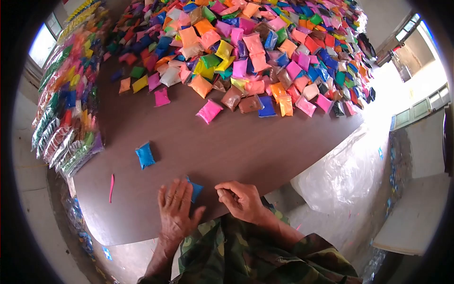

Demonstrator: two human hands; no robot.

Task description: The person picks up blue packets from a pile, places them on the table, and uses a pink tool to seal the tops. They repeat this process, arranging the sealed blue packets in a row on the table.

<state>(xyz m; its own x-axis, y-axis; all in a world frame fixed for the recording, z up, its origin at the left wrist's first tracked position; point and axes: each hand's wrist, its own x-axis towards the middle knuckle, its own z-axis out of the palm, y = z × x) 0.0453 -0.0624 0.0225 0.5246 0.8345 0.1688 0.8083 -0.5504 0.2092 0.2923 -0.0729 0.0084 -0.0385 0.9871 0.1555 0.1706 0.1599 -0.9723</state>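
Observation:
On the brown table [265, 146], my left hand [177, 208] is spread palm down near the front edge. Its fingers lie beside and partly over a blue packet [195, 189], which is partly hidden by them. To the right of that packet is my right hand [242, 201], curled with thumb and fingers together; whether it holds something small cannot be seen. Another blue packet [145, 155] lies farther up and to the left. A thin pink strip [111, 188] rests left of my left hand.
A large heap of small coloured packets [246, 52] covers the far side. Filled clear bags [71, 104] are stacked along the left edge. A big transparent plastic bag [336, 170] hangs or lies beyond the right edge.

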